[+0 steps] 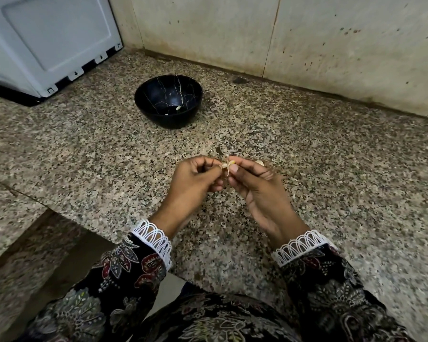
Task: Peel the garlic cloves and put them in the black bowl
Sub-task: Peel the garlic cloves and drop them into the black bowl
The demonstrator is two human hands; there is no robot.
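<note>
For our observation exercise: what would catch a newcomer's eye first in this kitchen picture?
First, the left hand and right hand, low at centre, pinching a small pale garlic clove between them. Beyond them, a glossy black bowl with gold veins sits on the speckled granite counter, one peeled pale clove inside.

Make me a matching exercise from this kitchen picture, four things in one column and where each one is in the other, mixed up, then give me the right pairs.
Things:
1. black bowl
2. garlic clove being peeled
3. peeled clove
4. white appliance

Places:
A. far left on the counter
B. lying inside the bowl
C. pinched between the fingers of the left hand and right hand
D. on the speckled counter, beyond the hands, short of the wall

Pairs: 1-D, 2-C, 3-B, 4-A
</note>
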